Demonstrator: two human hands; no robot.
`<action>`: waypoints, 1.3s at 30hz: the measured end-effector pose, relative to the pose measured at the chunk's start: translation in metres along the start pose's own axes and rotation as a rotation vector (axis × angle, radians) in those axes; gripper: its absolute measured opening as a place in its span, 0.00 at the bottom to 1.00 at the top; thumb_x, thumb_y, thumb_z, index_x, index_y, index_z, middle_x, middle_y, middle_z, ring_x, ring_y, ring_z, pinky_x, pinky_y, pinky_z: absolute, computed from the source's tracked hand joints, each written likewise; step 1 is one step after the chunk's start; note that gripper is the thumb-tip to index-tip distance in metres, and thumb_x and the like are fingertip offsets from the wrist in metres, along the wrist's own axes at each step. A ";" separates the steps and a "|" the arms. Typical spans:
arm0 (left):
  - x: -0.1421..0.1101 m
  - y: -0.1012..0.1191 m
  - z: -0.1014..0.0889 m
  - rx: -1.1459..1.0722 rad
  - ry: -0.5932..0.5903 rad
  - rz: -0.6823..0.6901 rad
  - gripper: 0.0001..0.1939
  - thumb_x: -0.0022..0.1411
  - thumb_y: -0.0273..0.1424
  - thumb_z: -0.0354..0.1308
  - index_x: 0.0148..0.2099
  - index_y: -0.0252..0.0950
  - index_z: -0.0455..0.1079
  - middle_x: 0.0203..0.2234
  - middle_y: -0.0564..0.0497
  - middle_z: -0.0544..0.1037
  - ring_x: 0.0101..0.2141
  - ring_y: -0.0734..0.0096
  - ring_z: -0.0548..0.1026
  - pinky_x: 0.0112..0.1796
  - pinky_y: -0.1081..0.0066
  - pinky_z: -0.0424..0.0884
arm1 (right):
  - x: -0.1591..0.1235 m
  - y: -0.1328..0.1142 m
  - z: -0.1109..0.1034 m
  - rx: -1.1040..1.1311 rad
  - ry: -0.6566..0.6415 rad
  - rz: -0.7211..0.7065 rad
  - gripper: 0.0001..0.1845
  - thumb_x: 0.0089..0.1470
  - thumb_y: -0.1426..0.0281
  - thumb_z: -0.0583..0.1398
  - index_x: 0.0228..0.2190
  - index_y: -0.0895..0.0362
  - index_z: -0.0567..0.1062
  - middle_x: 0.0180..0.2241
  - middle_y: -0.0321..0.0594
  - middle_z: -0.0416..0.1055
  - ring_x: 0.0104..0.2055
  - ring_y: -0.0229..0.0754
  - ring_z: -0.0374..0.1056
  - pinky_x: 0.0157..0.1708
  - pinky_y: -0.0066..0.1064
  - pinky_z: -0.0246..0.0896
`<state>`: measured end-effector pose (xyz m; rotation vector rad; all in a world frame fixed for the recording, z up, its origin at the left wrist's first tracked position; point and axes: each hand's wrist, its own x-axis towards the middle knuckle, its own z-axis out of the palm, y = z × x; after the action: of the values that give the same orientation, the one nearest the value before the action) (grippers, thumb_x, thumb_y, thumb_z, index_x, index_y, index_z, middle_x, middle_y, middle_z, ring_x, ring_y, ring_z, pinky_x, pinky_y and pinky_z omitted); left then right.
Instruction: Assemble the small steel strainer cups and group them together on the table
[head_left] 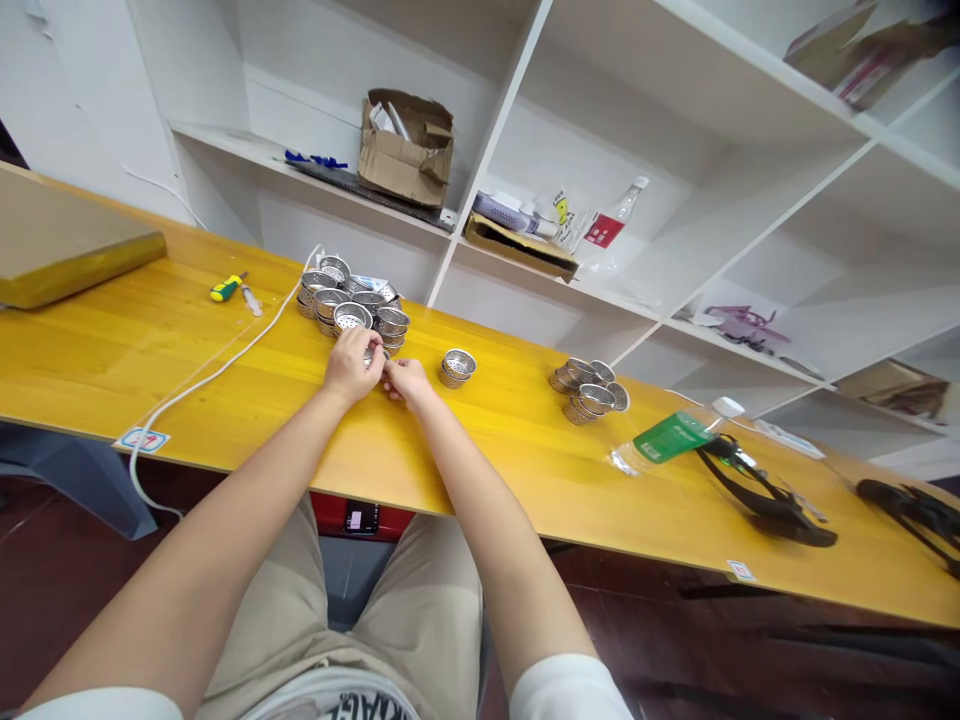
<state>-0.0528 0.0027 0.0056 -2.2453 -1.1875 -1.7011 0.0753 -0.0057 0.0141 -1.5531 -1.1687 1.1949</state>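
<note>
On yellow wooden table (517,450): pinching small silvery metal piece (387,363) between left hand (354,366) and right hand (406,381); perforated silver metal cups (352,317), eleven o'clock.

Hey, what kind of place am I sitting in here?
Probably a small workshop or assembly room: perforated silver metal cups stacked on a long yellow wooden table, a green-and-yellow screwdriver, and white storage shelves behind.

Head-worn view, forward and down at hands (377,372)
</note>
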 end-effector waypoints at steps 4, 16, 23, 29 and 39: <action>-0.004 -0.004 0.003 -0.013 -0.048 -0.055 0.03 0.63 0.26 0.53 0.38 0.39 0.66 0.32 0.46 0.75 0.39 0.58 0.73 0.45 0.61 0.70 | 0.007 0.008 -0.006 -0.099 0.049 0.009 0.15 0.62 0.64 0.61 0.25 0.56 0.72 0.23 0.39 0.76 0.18 0.35 0.66 0.17 0.26 0.59; -0.010 0.004 0.008 -0.043 -0.323 -0.210 0.06 0.64 0.29 0.54 0.41 0.39 0.71 0.33 0.49 0.79 0.33 0.63 0.75 0.36 0.66 0.69 | -0.004 0.031 -0.103 -0.697 0.878 -0.550 0.28 0.52 0.58 0.67 0.50 0.58 0.73 0.60 0.61 0.64 0.65 0.65 0.57 0.62 0.59 0.53; -0.008 0.001 0.008 0.035 -0.333 -0.147 0.06 0.64 0.29 0.54 0.41 0.38 0.72 0.34 0.47 0.80 0.37 0.60 0.76 0.40 0.63 0.70 | 0.015 0.050 -0.106 -0.709 0.699 -0.448 0.12 0.53 0.60 0.67 0.31 0.55 0.75 0.57 0.56 0.69 0.60 0.60 0.64 0.60 0.56 0.57; -0.008 -0.002 0.009 0.189 -0.378 -0.031 0.09 0.64 0.37 0.61 0.44 0.39 0.72 0.41 0.44 0.79 0.48 0.51 0.73 0.51 0.54 0.66 | 0.015 0.043 -0.106 -0.556 0.801 -0.658 0.13 0.53 0.62 0.67 0.27 0.54 0.70 0.56 0.54 0.69 0.60 0.55 0.65 0.62 0.49 0.58; -0.007 -0.006 0.017 0.134 -0.289 -0.058 0.31 0.57 0.41 0.71 0.59 0.40 0.66 0.59 0.40 0.69 0.59 0.46 0.65 0.60 0.51 0.60 | 0.003 0.040 -0.075 -0.501 0.680 -0.898 0.15 0.54 0.60 0.68 0.27 0.53 0.69 0.52 0.52 0.71 0.58 0.51 0.67 0.61 0.44 0.60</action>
<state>-0.0440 0.0114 -0.0088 -2.4526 -1.3890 -1.2996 0.1557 -0.0168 -0.0098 -1.3255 -1.4699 -0.2227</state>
